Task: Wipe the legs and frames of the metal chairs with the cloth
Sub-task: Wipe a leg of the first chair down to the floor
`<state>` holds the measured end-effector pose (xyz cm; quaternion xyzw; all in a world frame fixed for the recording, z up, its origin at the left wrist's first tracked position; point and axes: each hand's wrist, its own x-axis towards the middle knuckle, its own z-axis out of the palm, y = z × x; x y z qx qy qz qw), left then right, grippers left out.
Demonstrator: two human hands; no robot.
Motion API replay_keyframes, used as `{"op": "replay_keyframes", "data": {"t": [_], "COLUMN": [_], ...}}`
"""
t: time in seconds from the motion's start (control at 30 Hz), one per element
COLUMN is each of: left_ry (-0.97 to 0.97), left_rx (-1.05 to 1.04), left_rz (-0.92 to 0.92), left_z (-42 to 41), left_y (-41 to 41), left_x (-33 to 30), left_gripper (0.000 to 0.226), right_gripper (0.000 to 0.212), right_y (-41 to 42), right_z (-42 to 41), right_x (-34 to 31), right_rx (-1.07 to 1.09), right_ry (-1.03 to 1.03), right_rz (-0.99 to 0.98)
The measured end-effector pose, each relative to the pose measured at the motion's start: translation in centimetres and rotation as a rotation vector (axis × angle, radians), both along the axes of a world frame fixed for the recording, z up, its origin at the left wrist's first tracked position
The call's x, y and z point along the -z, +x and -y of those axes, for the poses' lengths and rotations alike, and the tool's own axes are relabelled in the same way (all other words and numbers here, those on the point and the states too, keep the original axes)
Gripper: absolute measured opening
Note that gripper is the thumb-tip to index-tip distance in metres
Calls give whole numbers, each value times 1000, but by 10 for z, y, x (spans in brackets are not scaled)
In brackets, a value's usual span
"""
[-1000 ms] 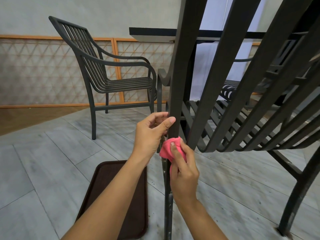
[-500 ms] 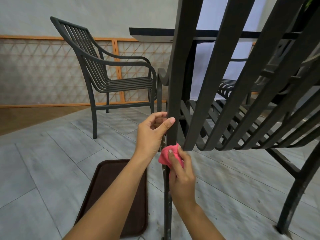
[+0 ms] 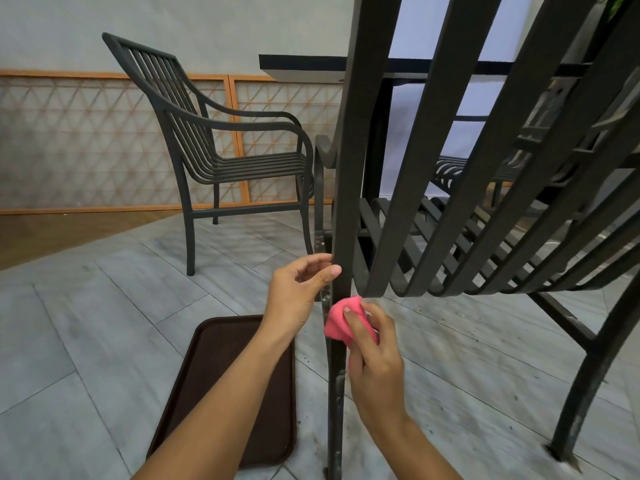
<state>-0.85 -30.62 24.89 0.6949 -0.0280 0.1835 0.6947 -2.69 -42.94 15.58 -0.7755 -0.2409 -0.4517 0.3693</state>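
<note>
Head view: brown tray (image 3: 242,386) on floor beside chair leg (image 3: 335,393); second chair (image 3: 221,150) beyond.

Left hand (image 3: 298,292) curls beside the right hand (image 3: 375,355), whose fingers clutch something; both forearms reach forward.

Soft, even daylight, fairly bright; a pale glowing panel (image 3: 485,140) behind the table backlights the near chair's slats (image 3: 433,168) into dark silhouettes; shadows faint; wide-angle bending at the edges; right side slightly blurred.
</note>
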Motion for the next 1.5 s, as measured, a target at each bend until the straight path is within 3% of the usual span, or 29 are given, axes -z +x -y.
{"op": "replay_keyframes", "data": {"t": [0.27,0.9,1.1,1.17,1.23,1.33,1.4,1.5], "left_ry": [11,-54,-72,-66,-68,-74,-85,-93], "left_rx": [9,7,9,1,1,1,1,1], "left_rz": [-30,5,-4,-6,-9,-10,-11,-7], "left_z": [2,5,5,5,6,6,6,6], "left_y": [1,3,5,5,6,6,7,7], "left_x": [9,19,21,22,23,24,24,25], "left_gripper": [20,16,20,19,19,24,27,29], "right_gripper": [36,31,44,30,30,42,48,41], "right_y": [16,16,10,8,10,4,2,1], "right_z": [-19,-22,-23,-22,-18,-17,-15,-10], "right_x": [1,38,44,46,52,55,59,57], "right_rx": [-25,76,2,-38,-42,-37,-27,-51], "right_ry": [20,9,101,89,79,143,84,1], "right_rz": [-69,5,-198,-226,-281,-497,-503,-512]}}
